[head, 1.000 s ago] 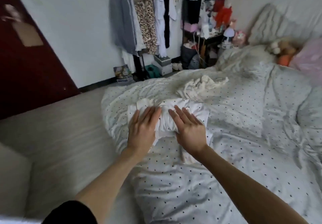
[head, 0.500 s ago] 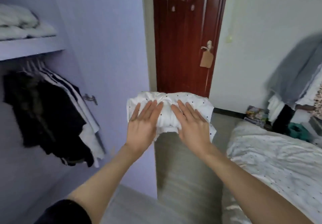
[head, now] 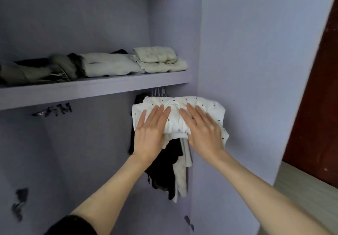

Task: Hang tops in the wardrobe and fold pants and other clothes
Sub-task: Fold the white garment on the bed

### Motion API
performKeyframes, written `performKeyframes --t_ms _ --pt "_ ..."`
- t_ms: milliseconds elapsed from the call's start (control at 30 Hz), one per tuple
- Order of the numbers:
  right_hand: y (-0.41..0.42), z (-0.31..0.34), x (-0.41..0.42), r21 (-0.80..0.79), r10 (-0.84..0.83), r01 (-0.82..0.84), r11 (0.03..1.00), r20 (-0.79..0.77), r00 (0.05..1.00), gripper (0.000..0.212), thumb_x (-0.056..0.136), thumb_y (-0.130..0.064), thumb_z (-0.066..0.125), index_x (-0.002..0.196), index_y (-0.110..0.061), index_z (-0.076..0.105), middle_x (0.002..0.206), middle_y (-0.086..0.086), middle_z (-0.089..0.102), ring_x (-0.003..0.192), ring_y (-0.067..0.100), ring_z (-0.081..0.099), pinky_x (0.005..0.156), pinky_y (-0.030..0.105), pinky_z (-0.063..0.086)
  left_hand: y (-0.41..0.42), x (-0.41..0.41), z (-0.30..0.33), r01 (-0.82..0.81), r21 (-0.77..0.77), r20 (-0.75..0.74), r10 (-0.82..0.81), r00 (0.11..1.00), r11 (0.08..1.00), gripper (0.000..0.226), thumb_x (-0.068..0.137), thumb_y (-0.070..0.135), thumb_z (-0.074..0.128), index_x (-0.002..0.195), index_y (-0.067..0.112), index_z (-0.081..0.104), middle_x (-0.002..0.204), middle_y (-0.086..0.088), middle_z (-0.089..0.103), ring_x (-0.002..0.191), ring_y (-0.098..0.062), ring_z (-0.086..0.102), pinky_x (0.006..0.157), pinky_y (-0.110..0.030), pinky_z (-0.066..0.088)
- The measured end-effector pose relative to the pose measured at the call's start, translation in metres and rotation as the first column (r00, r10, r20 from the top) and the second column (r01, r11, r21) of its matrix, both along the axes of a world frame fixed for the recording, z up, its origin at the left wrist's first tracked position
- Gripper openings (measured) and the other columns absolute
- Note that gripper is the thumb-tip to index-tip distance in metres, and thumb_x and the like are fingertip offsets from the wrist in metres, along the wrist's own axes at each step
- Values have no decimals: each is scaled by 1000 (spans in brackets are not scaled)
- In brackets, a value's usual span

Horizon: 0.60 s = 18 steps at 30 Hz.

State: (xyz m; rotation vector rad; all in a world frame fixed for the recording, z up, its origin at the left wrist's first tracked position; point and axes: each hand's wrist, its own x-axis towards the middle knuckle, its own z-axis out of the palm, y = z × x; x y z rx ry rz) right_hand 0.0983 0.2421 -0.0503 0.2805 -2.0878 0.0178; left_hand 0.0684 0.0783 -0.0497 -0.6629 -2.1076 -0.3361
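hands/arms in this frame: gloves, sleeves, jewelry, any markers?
Both hands bare: no gloves, rings, watch or markers visible on the left hand or right hand. Forearms are uncovered too. A dark sleeve shows on the left upper arm at the bottom edge, ending above the elbow. The right arm leaves the frame bare, so its sleeve is out of view.

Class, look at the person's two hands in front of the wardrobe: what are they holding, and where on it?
A folded white dotted garment, held by its near edge: left hand and right hand lie flat on top.
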Motion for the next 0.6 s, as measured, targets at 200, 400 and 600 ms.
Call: performKeyframes --t_ms 200,400,600 --pt "-27 68 -93 -47 211 -211 976 -5 978 63 70 6 70 129 -12 58 136 11 53 123 35 53 91 48 50 -26 -65 64 -184 81 -102 192 976 980 78 59 -19 61 132 6 52 133 -13 55 127 -30 48 107 -51 34" --pt "-59 136 -173 -49 357 -359 932 -44 933 63 75 -1 67 134 -18 53 140 5 50 127 29 50 92 41 50 -57 -116 133 -329 118 -140 343 929 937 78 65 -16 57 137 11 47 141 -10 48 134 -26 40 112 -49 27" --pt "-109 179 -249 -18 453 -462 887 -162 876 64 66 -2 75 127 -16 59 132 7 58 117 30 58 80 40 54 -105 -174 176 -449 82 -198 457 867 889 70 77 -5 55 142 14 39 146 -7 42 139 -23 33 115 -45 20"
